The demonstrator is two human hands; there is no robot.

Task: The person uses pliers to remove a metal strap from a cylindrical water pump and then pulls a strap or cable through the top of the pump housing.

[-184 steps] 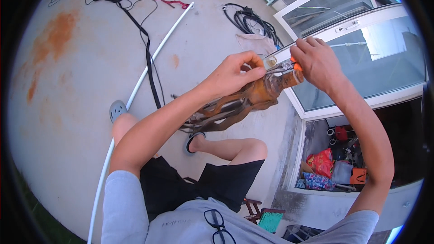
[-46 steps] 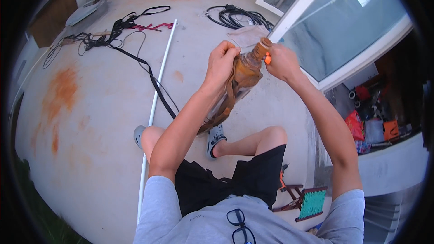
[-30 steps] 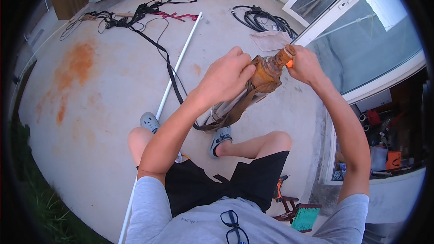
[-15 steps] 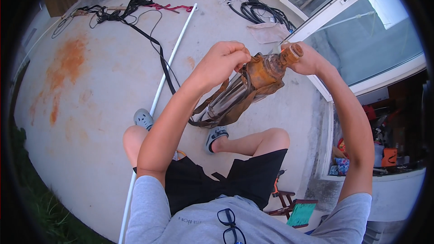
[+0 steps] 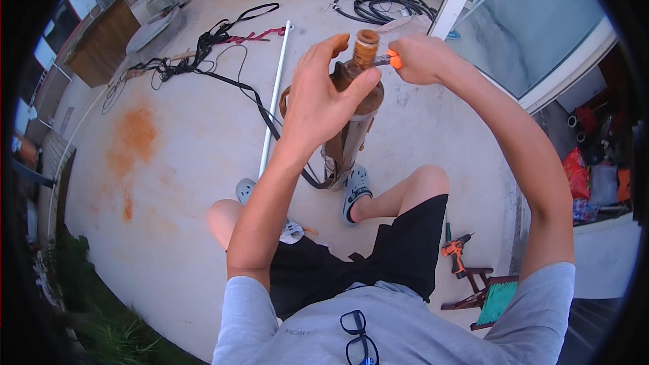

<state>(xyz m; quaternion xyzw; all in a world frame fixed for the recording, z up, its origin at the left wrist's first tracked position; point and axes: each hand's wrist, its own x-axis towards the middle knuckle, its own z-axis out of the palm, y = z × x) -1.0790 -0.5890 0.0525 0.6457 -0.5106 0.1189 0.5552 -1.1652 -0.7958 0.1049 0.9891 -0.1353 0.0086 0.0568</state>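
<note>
Now | left hand (image 5: 324, 98) closed around rusty brown cylinder (image 5: 356, 105), held upright above concrete floor (image 5: 169, 162) | right hand (image 5: 419, 59) pinched orange-handled tool (image 5: 391, 61) at its neck | cylinder judged stiff, heavy, rough; best gripped mid-body.

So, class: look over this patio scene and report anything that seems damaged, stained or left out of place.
The brown cylinder under the left hand looks rusty and corroded. Orange-brown stains mark the concrete floor. Black straps and a coiled hose lie loose across the floor, and an orange drill lies by the person's hip.
</note>
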